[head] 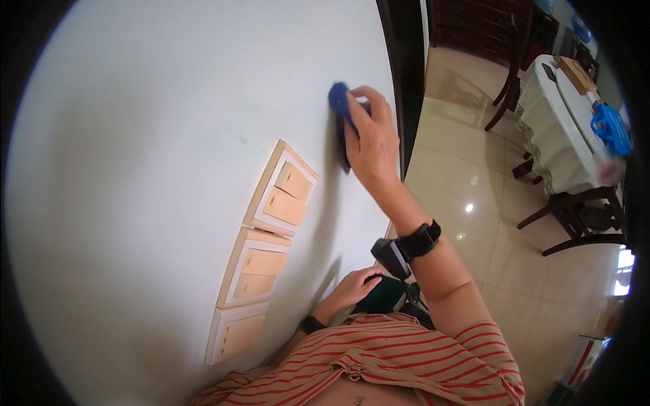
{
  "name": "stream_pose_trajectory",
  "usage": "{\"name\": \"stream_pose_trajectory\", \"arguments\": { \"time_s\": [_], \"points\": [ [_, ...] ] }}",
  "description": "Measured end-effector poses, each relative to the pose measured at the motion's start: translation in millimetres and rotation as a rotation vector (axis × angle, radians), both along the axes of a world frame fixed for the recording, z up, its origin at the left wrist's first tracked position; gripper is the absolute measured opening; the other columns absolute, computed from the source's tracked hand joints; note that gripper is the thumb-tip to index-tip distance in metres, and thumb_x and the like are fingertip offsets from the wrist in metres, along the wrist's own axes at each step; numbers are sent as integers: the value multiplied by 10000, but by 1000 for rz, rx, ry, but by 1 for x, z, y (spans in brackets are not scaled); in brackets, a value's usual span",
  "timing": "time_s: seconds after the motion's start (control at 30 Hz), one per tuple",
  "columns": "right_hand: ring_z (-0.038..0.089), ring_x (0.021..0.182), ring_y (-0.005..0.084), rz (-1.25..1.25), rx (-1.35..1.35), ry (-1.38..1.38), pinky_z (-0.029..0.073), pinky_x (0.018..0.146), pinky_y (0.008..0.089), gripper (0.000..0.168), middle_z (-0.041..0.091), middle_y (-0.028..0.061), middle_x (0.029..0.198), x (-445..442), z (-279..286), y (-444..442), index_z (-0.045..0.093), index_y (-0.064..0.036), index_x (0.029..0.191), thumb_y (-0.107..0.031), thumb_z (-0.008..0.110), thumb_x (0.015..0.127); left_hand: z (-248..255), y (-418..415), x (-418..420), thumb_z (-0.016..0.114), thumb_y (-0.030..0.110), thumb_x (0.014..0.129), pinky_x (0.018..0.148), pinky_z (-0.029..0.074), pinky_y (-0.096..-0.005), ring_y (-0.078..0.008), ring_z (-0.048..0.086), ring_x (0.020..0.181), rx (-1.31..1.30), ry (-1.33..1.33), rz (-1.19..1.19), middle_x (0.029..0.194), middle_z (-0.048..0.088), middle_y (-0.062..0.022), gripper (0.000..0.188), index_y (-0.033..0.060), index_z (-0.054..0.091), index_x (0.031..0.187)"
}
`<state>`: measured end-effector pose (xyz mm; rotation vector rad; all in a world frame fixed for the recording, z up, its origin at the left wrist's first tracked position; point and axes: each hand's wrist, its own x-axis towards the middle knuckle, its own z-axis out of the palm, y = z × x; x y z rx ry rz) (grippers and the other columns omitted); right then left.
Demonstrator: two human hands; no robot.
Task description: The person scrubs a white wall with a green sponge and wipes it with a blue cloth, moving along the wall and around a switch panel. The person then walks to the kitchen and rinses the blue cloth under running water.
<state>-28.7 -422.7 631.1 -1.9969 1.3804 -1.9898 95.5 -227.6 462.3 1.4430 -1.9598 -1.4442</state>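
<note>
My right hand [373, 134] grips a dark blue hand-held object [339, 96] with a rounded top end. It is held at the white wall [177, 76], to the upper right of the switch plates. My fingers cover much of it, so its exact kind is unclear. Low in front of my body, my left hand [355, 285] has its fingers curled over the edge of a dark green item [382, 294], whose lower part is hidden. A small grey smudge [238, 136] marks the wall left of the blue object.
Three switch plates [282, 188] run down the wall, the top one nearest my right hand. Beyond the wall's dark edge trim [403, 76] lies a glossy tiled floor [457, 167]. A table with a pale cloth [551, 147] stands right, with dark wooden chairs [584, 218] and a blue bag [612, 127].
</note>
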Motion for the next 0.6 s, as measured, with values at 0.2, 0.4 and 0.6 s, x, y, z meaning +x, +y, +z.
{"name": "stream_pose_trajectory", "arguments": {
  "time_s": [0.2, 0.4, 0.6],
  "points": [
    [556, 996, 330, 68, 42, -32, 503, 769, 396, 463, 536, 122, 1202, 9, 4, 11, 627, -18, 1167, 94, 639, 719, -11, 2, 5, 581, 210, 949, 721, 504, -381, -353, 642, 819, -35, -50, -15, 932, 668, -190, 245, 11, 621, 1085],
    [557, 1005, 324, 17, 154, -27, 503, 785, 393, 481, 546, 116, 1196, -8, -1, -4, 635, -33, 1158, 108, 632, 698, -8, -4, -2, 596, 232, 939, 724, 499, -393, -371, 632, 827, 29, 70, -10, 920, 659, -207, 260, 9, 616, 1071],
    [551, 979, 322, 159, -61, -29, 503, 774, 384, 561, 551, 114, 1176, 13, 7, 27, 641, -35, 1150, 119, 665, 611, -14, 5, 7, 610, 233, 928, 673, 484, -421, -404, 610, 775, -24, -31, -7, 844, 634, -221, 260, -17, 598, 998]
  ]
}}
